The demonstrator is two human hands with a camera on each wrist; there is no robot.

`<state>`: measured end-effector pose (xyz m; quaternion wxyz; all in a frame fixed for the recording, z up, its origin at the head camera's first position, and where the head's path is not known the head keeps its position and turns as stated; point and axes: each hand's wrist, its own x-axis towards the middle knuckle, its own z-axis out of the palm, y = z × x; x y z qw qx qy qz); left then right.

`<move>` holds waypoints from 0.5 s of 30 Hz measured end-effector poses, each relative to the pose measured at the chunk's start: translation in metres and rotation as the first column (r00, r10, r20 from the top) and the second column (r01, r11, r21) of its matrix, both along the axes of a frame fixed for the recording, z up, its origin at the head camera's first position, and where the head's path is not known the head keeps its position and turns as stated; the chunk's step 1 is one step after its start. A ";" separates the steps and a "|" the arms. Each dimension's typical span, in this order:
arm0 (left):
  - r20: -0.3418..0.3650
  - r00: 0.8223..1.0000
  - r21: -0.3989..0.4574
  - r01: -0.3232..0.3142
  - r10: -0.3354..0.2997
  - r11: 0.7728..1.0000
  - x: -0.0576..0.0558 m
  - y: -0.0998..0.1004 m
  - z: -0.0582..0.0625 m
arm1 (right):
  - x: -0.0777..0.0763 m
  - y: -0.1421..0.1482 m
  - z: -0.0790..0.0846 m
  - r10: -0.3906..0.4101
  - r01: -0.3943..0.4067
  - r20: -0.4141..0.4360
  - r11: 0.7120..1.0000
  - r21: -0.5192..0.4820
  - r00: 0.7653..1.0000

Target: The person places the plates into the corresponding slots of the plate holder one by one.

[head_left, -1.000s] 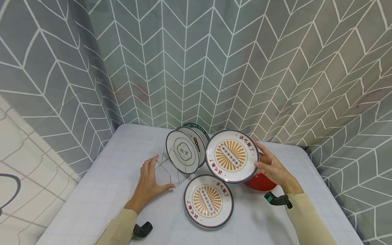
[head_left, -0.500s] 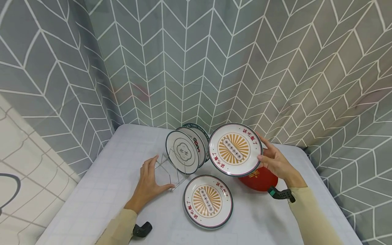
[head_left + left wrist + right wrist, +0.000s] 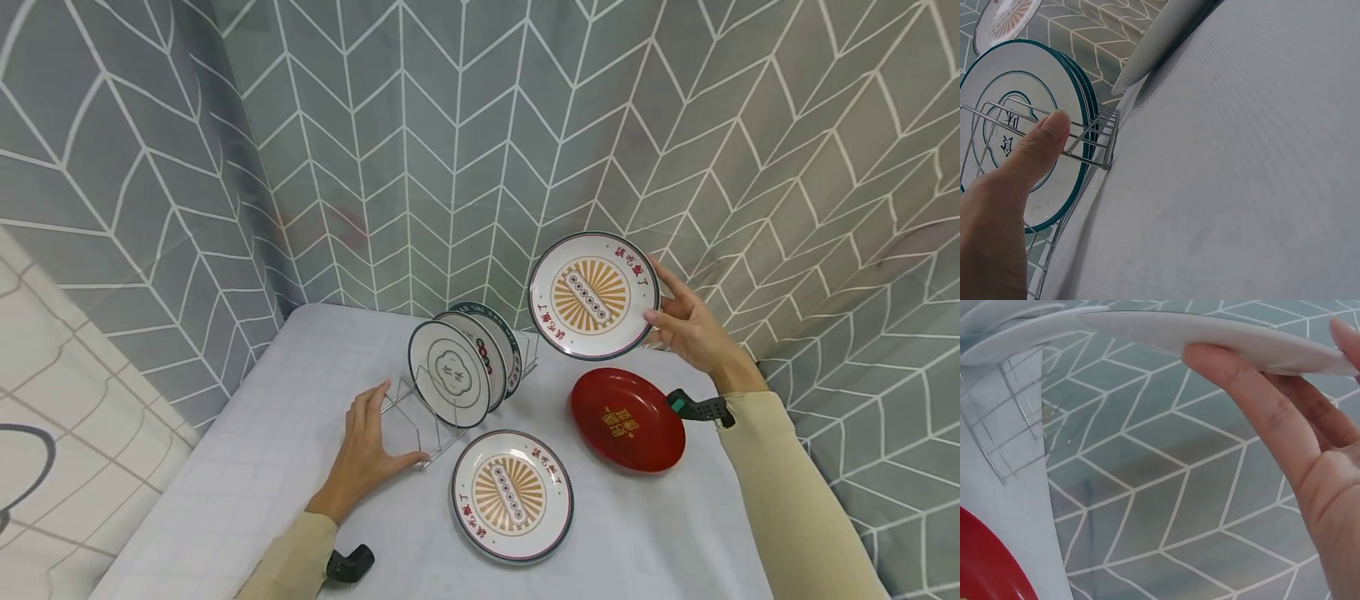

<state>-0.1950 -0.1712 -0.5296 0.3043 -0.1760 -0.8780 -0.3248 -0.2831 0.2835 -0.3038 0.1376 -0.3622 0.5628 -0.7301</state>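
At the left, my left hand (image 3: 366, 454) grips the end of a wire dish rack (image 3: 1107, 165), thumb on the front wires and fingers at the back corner. Several plates lean in the rack, the nearest a white plate (image 3: 452, 373) with a dark green rim. My right hand (image 3: 693, 333) pinches the right edge of a white plate (image 3: 592, 293) with an orange sunburst, thumb on its face and fingers underneath. It is held up tilted, above and behind a red plate (image 3: 628, 421) with gold characters. The right wrist view shows its pale underside (image 3: 1147, 330).
A matching sunburst plate (image 3: 512, 496) lies on the white-covered table (image 3: 360, 337) in front of the rack. Patterned grey curtains (image 3: 420, 167) rise behind and at both sides. The rack's far end (image 3: 529, 354) shows right of the leaning plates.
My right hand has lifted the sunburst plate up and to the right, away from the rack, uncovering the red plate and the rack's far end. My left hand stays on the rack.
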 end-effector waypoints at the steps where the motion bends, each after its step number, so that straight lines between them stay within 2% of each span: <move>1: 0.001 1.000 -0.002 -0.001 0.001 1.000 0.000 0.000 0.000 | -0.002 -0.001 0.001 -0.025 0.025 -0.006 1.000 0.009 1.000; 5: 0.004 1.000 -0.004 -0.007 0.007 1.000 0.000 0.000 0.000 | -0.012 -0.007 -0.001 -0.093 0.092 0.005 0.995 0.036 0.996; 10: 0.004 1.000 -0.009 -0.011 0.011 1.000 -0.001 0.001 -0.002 | -0.019 -0.013 -0.012 -0.146 0.142 0.032 0.986 0.091 0.989; 15: 0.020 1.000 -0.004 -0.011 0.011 1.000 0.000 0.002 -0.001 | -0.022 -0.020 -0.024 -0.165 0.154 0.048 0.971 0.183 0.985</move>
